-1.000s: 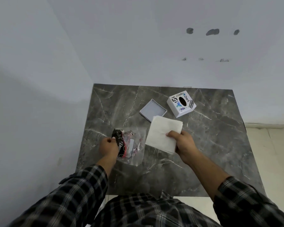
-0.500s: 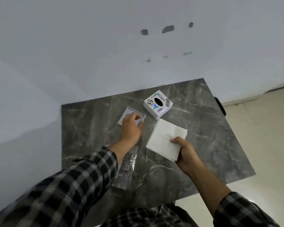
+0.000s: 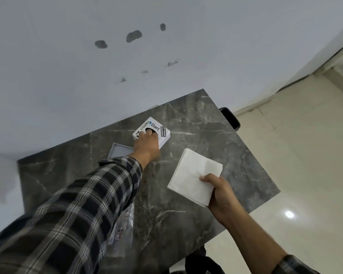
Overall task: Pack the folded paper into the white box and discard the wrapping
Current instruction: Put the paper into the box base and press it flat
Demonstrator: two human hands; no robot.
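The white box (image 3: 162, 133), printed with stickers and a dark oval hole on top, stands at the far side of the grey marble table (image 3: 216, 147). My left hand (image 3: 146, 146) reaches over it, fingers on its top and near side. The folded white paper (image 3: 194, 175), a square stack, is held above the table's right part by my right hand (image 3: 220, 192), which pinches its near corner. The clear plastic wrapping (image 3: 123, 232) with red and black print lies near the table's front left, mostly hidden under my left sleeve.
A shallow white lid or tray (image 3: 119, 153) lies just left of the box, partly behind my left forearm. A black rounded object (image 3: 230, 117) sticks out past the table's far right edge. The wall is close behind; tiled floor lies to the right.
My left hand let go of the wrapping, passed over the shallow tray and moved onto the white box. My right hand kept the paper. The camera swung left.
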